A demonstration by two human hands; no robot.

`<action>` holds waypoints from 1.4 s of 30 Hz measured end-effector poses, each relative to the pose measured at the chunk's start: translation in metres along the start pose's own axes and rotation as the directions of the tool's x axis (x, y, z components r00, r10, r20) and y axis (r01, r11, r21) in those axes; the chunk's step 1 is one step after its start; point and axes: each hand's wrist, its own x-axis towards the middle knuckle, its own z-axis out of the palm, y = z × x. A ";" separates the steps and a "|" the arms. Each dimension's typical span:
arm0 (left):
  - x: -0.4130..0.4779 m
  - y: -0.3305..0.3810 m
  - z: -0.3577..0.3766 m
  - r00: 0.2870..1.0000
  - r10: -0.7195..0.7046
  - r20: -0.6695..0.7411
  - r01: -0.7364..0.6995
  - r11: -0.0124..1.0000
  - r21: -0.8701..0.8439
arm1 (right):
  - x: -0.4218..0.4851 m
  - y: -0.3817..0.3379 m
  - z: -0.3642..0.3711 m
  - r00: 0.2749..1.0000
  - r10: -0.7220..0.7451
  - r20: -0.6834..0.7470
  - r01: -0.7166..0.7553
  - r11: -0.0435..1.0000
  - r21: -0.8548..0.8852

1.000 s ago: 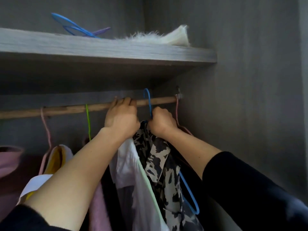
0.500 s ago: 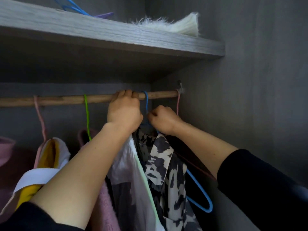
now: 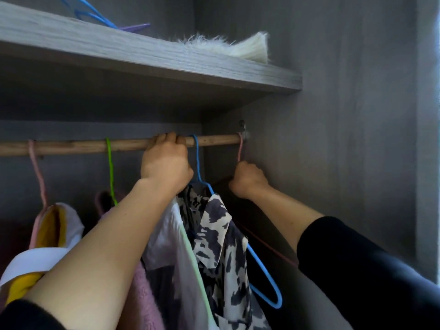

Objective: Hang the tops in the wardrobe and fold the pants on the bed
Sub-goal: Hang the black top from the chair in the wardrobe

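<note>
A wooden rail [image 3: 81, 146] crosses the wardrobe under a grey shelf. My left hand [image 3: 165, 163] grips the rail, fingers curled over its top. Just right of it a blue hanger [image 3: 197, 160] hooks over the rail and carries a black-and-white patterned top [image 3: 219, 236]. My right hand [image 3: 247, 178] is further right, curled round the neck of a pink hanger [image 3: 240, 148] at the rail's end by the wall. A white top [image 3: 166, 236] hangs beneath my left wrist.
The grey shelf [image 3: 166, 58] holds spare blue and purple hangers [image 3: 100, 17] and a white furry item [image 3: 233, 45]. Further left hang a green hanger [image 3: 110, 167], a pink hanger [image 3: 38, 172] with a yellow-and-white garment [image 3: 54, 225], and a pink knit [image 3: 145, 298]. The wardrobe's side wall [image 3: 333, 139] stands close on the right.
My right hand let go of the blue hanger, now hooked on the rail, and moved right to the pink hanger by the wall. My left hand stayed on the rail.
</note>
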 end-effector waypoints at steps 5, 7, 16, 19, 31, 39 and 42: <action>0.001 0.000 0.000 1.000 -0.013 0.004 0.013 0.999 -0.034 | 0.013 -0.011 -0.001 0.996 0.088 0.032 -0.092 0.858 0.505; 0.001 0.000 0.001 1.000 -0.021 0.001 0.021 0.998 -0.059 | 0.014 -0.017 -0.001 0.999 0.050 -0.004 -0.038 0.814 0.580; -0.012 -0.008 0.000 0.997 0.023 0.080 -0.005 0.976 -0.217 | -0.037 -0.018 -0.010 1.000 -0.012 -0.006 0.013 0.821 0.570; -0.030 -0.007 -0.011 0.991 0.009 0.135 0.046 0.917 -0.397 | -0.076 -0.008 -0.029 0.999 0.006 0.033 -0.024 0.826 0.564; -0.190 0.048 -0.076 0.997 0.071 -0.009 -0.046 0.542 -0.839 | -0.322 0.018 -0.077 0.973 0.228 -0.045 -0.170 0.831 0.529; -0.331 0.112 -0.142 0.953 0.292 0.080 -0.012 0.302 -0.953 | -0.524 0.055 -0.124 0.868 0.494 0.036 -0.442 0.739 0.509; -0.397 0.152 -0.177 0.892 0.415 0.179 0.071 0.262 -0.962 | -0.605 0.066 -0.141 0.801 0.598 0.032 -0.542 0.700 0.465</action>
